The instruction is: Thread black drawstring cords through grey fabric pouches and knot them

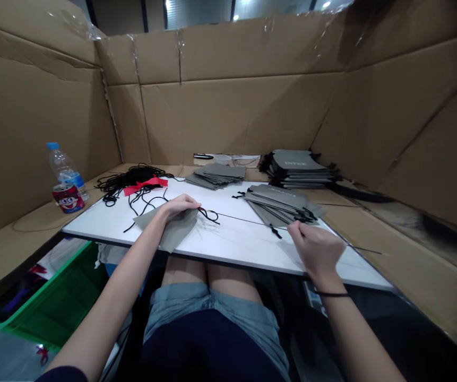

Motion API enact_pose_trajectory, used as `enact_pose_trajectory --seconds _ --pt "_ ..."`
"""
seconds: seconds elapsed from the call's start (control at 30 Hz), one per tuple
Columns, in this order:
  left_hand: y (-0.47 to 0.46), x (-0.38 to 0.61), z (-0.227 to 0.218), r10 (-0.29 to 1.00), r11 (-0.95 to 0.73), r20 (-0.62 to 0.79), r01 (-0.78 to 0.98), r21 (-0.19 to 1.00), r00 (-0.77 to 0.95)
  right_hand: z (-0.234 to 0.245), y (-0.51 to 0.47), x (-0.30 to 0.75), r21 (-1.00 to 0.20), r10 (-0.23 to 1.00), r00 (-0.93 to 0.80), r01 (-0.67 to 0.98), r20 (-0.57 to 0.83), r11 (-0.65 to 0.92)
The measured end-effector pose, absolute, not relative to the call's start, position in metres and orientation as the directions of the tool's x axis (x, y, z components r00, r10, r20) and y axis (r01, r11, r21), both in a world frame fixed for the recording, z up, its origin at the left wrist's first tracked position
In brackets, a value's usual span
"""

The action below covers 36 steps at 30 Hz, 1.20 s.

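Note:
My left hand (182, 206) is closed on the top edge of a grey fabric pouch (178, 232), which hangs slightly over the table's front edge. A black cord (209, 213) loops out beside my left fingertips. From there a thin, straight dark wire (248, 220) runs right to my right hand (318, 246). That hand is a fist around the wire, whose other end sticks out past the wrist. Just beyond the fist lies a fanned pile of grey drawstring pouches (272, 199) with black cord ends. How the wire meets the cord is too small to tell.
Black cords (136, 175) with a red strip (146, 185) lie at the left of the white table (228, 244). Behind are flat grey pouches (216, 174) and a tall pouch stack (295, 167). A bottle (63, 167), a can (68, 198) and a green crate (65, 297) are left. Cardboard walls (232, 111) surround everything.

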<state>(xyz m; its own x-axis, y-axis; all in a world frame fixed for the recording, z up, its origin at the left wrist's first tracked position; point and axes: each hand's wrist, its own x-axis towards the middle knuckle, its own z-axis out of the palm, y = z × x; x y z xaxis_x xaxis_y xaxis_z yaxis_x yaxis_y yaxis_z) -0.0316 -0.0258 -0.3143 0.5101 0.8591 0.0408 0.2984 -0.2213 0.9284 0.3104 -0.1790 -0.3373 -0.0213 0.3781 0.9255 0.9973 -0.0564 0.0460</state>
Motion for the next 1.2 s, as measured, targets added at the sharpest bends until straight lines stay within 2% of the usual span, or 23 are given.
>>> enact_pose_trajectory --seconds 0.2,0.47,0.63,1.0,1.1,1.2 --pt "-0.020 -0.032 -0.320 0.830 -0.292 0.056 0.346 0.891 0.555 -0.338 -0.180 0.310 0.086 0.434 -0.082 0.996 0.897 0.011" --pt "-0.020 -0.032 -0.321 0.810 -0.294 0.019 0.379 0.878 0.586 -0.337 -0.187 0.309 0.252 0.265 -0.243 0.968 0.933 0.001" --pt "-0.021 -0.031 -0.321 0.791 -0.292 0.023 0.344 0.892 0.611 -0.337 -0.188 0.309 0.278 0.222 -0.271 0.961 0.937 0.001" --pt "-0.028 -0.028 -0.315 0.744 -0.299 0.071 0.236 0.925 0.665 -0.333 -0.189 0.310 0.276 0.230 -0.275 0.961 0.934 0.029" --pt "-0.026 -0.030 -0.316 0.760 -0.305 0.075 0.253 0.918 0.645 -0.332 -0.191 0.313 0.307 0.214 -0.310 0.950 0.926 0.047" --pt "-0.023 -0.030 -0.318 0.785 -0.312 0.073 0.291 0.904 0.615 -0.331 -0.192 0.315 0.307 0.266 -0.311 0.950 0.913 0.055"
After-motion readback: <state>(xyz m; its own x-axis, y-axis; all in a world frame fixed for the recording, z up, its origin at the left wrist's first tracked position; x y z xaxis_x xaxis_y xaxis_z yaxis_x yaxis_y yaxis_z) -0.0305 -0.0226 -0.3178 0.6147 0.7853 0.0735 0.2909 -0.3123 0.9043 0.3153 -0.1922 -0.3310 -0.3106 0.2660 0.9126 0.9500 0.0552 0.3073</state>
